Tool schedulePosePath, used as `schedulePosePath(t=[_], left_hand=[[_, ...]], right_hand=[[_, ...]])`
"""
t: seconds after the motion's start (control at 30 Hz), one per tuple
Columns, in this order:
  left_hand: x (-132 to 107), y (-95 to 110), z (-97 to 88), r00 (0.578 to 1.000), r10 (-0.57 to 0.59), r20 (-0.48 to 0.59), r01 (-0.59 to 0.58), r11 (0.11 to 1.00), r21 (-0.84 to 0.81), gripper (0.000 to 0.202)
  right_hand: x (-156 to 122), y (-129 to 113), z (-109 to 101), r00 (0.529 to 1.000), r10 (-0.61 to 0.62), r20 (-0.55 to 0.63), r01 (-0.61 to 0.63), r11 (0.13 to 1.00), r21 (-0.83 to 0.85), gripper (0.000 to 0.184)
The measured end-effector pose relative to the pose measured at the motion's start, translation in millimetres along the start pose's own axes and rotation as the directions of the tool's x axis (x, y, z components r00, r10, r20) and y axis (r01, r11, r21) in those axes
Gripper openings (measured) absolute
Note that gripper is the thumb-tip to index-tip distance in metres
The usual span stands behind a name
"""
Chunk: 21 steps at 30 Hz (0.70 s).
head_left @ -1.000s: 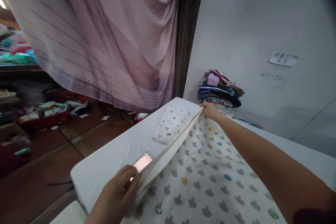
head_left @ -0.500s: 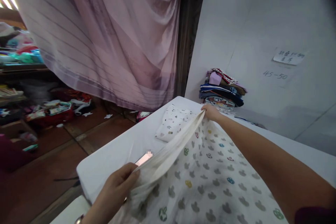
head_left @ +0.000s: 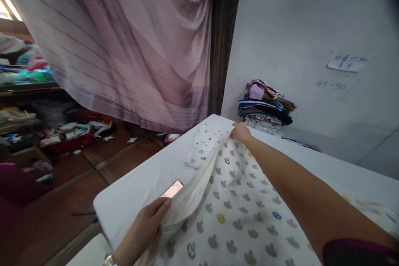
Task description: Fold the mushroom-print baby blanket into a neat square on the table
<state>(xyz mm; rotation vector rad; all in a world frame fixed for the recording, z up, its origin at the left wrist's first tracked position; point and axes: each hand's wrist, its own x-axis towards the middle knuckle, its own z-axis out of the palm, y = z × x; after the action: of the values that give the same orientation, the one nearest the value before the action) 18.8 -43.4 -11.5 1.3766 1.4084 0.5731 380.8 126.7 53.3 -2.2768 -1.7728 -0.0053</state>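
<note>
A white cloth (head_left: 240, 208) printed with grey, green, yellow and blue shapes spreads across the front of the white table. My left hand (head_left: 148, 222) is closed on its near left edge, thumb on top. At the far corner my right hand (head_left: 241, 134) pinches the same edge, arm stretched out. Between the hands the edge is lifted and folds over, showing a plain cream side. Just beyond my left hand lies a phone (head_left: 172, 190) with a lit screen, partly covered by hand and cloth. A folded white patterned cloth (head_left: 205, 145) lies behind the lifted edge.
A stack of folded fabrics (head_left: 264, 104) stands at the table's back by the white wall (head_left: 299, 29). A pinkish curtain (head_left: 149, 50) hangs behind the table (head_left: 124, 191). On the floor at left is a red container (head_left: 67, 137) of cloth pieces. A paper note (head_left: 347, 63) is on the wall.
My right hand has moved slightly left with the cloth's far corner, and my left hand slightly right. The edge between them is a little slacker. The view has shifted slightly.
</note>
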Motion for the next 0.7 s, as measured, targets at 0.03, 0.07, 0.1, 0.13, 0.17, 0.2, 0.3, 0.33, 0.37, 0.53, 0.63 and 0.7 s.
schedulePosePath(t=[0.03, 0.07, 0.1, 0.13, 0.17, 0.2, 0.3, 0.33, 0.37, 0.53, 0.63, 0.7], left_hand=[[-0.9, 1.1, -0.1, 1.000, -0.018, 0.005, 0.018, 0.999, 0.029, 0.056], [-1.8, 1.8, -0.1, 1.000, -0.030, -0.003, 0.030, 0.997, 0.073, 0.059], [-2.8, 2.2, -0.2, 0.999, -0.027, -0.025, 0.030, 0.991, 0.134, 0.063], [-3.7, 2.2, -0.1, 0.998, -0.009, -0.055, 0.020, 0.978, 0.210, 0.065], [-4.4, 2.0, 0.0, 0.996, 0.022, -0.084, 0.003, 0.958, 0.287, 0.067], [-5.0, 1.6, 0.1, 0.993, 0.057, -0.107, -0.016, 0.936, 0.352, 0.066], [-5.6, 2.3, -1.1, 0.979, 0.141, -0.145, -0.065, 0.898, 0.435, 0.052], [-5.6, 3.5, -2.2, 0.975, 0.158, -0.156, -0.075, 0.897, 0.436, 0.048], [-5.7, 5.2, -3.5, 0.971, 0.172, -0.169, -0.083, 0.896, 0.436, 0.045], [-5.8, 11.8, -11.9, 0.950, 0.200, -0.239, -0.061, 0.872, 0.485, 0.040], [-1.7, 5.9, -18.7, 0.949, 0.231, -0.215, -0.080, 0.836, 0.543, 0.040], [3.3, -1.1, -23.6, 0.943, 0.290, -0.161, -0.151, 0.807, 0.571, 0.037]], right_hand=[[-1.2, -0.8, 2.2, 1.000, 0.007, 0.005, -0.007, 1.000, 0.000, 0.043], [-2.6, -1.3, 4.3, 1.000, 0.012, 0.011, -0.012, 1.000, 0.000, 0.043], [-4.0, -1.5, 6.3, 1.000, 0.013, 0.017, -0.013, 1.000, 0.000, 0.043], [-5.3, -1.5, 8.1, 1.000, 0.012, 0.023, -0.012, 1.000, -0.001, 0.043], [-6.5, -1.4, 9.6, 1.000, 0.008, 0.029, -0.008, 1.000, -0.001, 0.043], [-7.5, -1.2, 10.8, 0.999, 0.001, 0.033, -0.001, 1.000, -0.001, 0.043], [-12.8, -1.1, 13.1, 0.999, -0.025, 0.041, 0.025, 1.000, 0.005, 0.044], [-17.0, -1.1, 14.1, 0.998, -0.042, 0.042, 0.042, 0.999, 0.013, 0.045], [-23.7, -0.8, 15.4, 0.997, -0.067, 0.044, 0.065, 0.997, 0.035, 0.045], [-114.2, 16.6, 26.5, 0.963, -0.263, 0.065, 0.229, 0.917, 0.325, 0.041], [-209.3, 42.5, 23.0, 0.900, -0.435, 0.012, 0.401, 0.840, 0.365, 0.036], [-274.3, 66.1, 13.2, 0.870, -0.494, 0.003, 0.465, 0.821, 0.330, 0.035]])
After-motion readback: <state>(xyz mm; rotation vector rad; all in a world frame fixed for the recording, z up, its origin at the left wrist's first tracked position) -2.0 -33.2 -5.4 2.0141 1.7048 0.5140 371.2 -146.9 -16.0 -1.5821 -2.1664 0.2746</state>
